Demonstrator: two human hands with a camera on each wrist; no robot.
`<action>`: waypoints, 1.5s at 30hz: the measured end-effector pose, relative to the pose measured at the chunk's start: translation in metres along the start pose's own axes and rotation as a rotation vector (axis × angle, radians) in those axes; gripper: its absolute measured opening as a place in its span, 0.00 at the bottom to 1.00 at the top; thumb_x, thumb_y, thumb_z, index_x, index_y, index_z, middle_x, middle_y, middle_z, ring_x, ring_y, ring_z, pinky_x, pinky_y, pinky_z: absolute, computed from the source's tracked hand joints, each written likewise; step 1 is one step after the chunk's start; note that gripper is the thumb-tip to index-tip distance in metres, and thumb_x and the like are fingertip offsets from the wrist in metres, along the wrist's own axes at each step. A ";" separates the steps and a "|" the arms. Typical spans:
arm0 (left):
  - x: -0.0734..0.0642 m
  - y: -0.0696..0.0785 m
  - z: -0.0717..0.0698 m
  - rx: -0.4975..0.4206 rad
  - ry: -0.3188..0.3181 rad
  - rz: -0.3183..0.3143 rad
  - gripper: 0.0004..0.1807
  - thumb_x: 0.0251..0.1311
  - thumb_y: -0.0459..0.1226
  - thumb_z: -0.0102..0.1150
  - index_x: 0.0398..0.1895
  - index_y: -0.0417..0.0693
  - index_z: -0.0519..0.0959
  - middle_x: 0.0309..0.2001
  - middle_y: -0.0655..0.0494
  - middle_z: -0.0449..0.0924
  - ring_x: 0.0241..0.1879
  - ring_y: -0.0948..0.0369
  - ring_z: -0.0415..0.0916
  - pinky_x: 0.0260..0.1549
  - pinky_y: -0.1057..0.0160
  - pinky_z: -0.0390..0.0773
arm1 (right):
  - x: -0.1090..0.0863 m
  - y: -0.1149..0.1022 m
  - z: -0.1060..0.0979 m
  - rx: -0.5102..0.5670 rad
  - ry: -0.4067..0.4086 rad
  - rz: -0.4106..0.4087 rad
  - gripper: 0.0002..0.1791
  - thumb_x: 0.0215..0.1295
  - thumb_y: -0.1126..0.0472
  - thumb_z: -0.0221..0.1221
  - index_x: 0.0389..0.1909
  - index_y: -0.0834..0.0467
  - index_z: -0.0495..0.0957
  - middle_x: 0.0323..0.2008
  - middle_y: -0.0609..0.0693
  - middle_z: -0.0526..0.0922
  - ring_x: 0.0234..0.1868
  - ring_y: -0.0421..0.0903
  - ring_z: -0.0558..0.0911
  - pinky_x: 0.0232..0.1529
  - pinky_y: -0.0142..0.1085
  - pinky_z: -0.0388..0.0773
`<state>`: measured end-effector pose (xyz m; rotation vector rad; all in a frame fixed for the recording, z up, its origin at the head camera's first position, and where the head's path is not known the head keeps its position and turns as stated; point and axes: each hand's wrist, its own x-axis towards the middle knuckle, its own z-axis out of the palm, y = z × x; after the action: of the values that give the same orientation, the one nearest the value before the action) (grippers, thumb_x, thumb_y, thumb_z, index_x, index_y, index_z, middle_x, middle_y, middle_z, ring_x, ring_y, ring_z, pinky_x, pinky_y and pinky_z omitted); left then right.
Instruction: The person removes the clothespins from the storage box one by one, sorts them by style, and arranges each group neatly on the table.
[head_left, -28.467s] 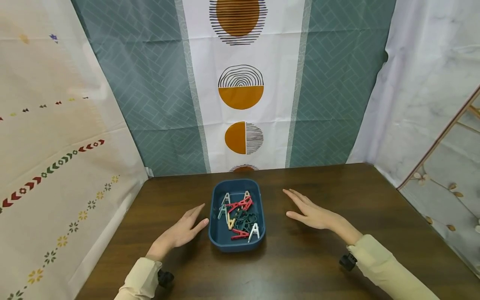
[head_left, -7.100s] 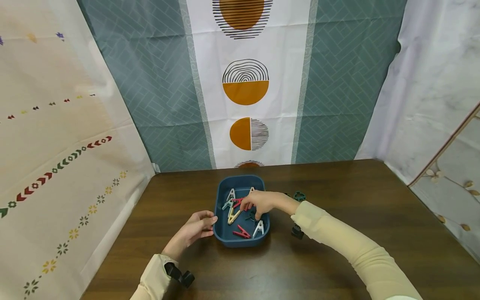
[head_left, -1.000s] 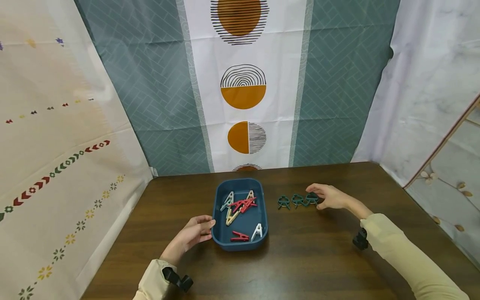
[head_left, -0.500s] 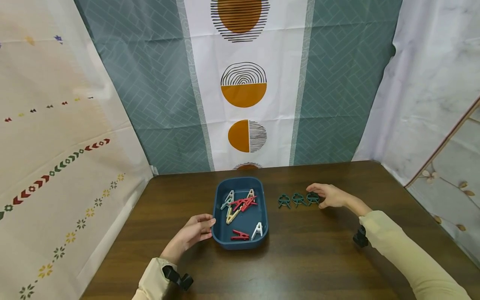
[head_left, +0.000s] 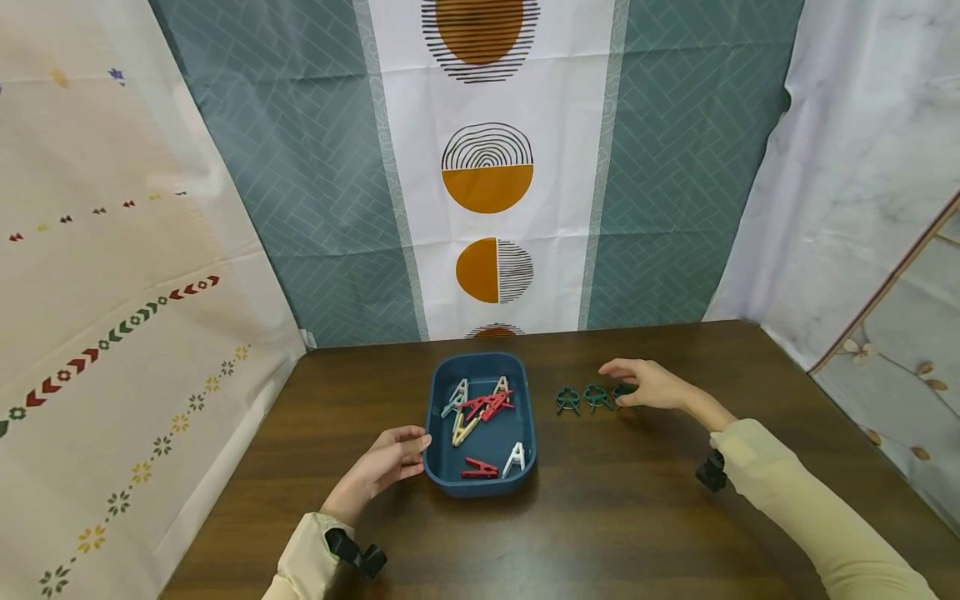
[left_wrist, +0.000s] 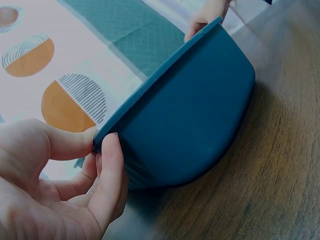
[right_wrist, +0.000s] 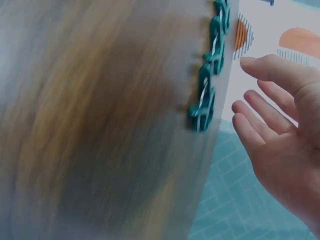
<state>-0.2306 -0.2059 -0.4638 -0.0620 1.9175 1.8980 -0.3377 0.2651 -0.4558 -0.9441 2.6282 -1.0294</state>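
Note:
My left hand (head_left: 386, 460) pinches the near-left rim of a dark blue plastic bin (left_wrist: 185, 110), thumb on top and fingers beneath. Inside the bin lie several clothespins: red (head_left: 480, 469), white (head_left: 514, 459), yellow (head_left: 467, 430) and pale green (head_left: 456, 398). To the bin's right, three dark green round plastic clips stand in a row: the left clip (head_left: 567, 401), the middle clip (head_left: 596, 397) and the right clip (right_wrist: 202, 100). Above the right clip hovers my right hand (head_left: 651, 386), fingers loosely bent and holding nothing; in the head view it partly covers that clip.
Everything stands on a dark brown wooden table (head_left: 600, 517). A patterned cloth (head_left: 495, 167) hangs behind its far edge, with more cloth at the left and right sides. Each wrist wears a small black camera.
Over the longer span, the green clips have gone from the bin to a row on the table. In the last half second my right hand has come off the right clip, shifting left and up.

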 end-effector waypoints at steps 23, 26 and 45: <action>-0.001 -0.002 0.001 0.002 0.015 0.002 0.22 0.69 0.36 0.51 0.58 0.29 0.62 0.30 0.58 0.75 0.27 0.67 0.75 0.34 0.69 0.81 | 0.036 -0.060 0.034 0.128 0.025 -0.137 0.28 0.64 0.61 0.63 0.62 0.65 0.68 0.61 0.64 0.74 0.60 0.63 0.75 0.59 0.53 0.74; -0.001 -0.001 0.001 0.000 0.016 0.001 0.23 0.68 0.36 0.52 0.59 0.29 0.62 0.31 0.58 0.75 0.27 0.67 0.75 0.34 0.69 0.80 | 0.040 -0.065 0.038 0.135 0.024 -0.149 0.28 0.62 0.60 0.64 0.62 0.64 0.69 0.61 0.62 0.75 0.60 0.61 0.75 0.59 0.53 0.73; -0.001 -0.001 0.001 -0.012 0.022 0.000 0.20 0.67 0.37 0.55 0.55 0.33 0.65 0.30 0.58 0.75 0.26 0.67 0.75 0.32 0.70 0.80 | 0.071 -0.093 0.062 0.086 0.016 -0.200 0.29 0.56 0.66 0.68 0.60 0.59 0.72 0.60 0.57 0.76 0.60 0.58 0.75 0.61 0.53 0.72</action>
<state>-0.2289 -0.2049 -0.4649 -0.0869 1.9207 1.9162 -0.3244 0.1347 -0.4359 -1.2017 2.5186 -1.1881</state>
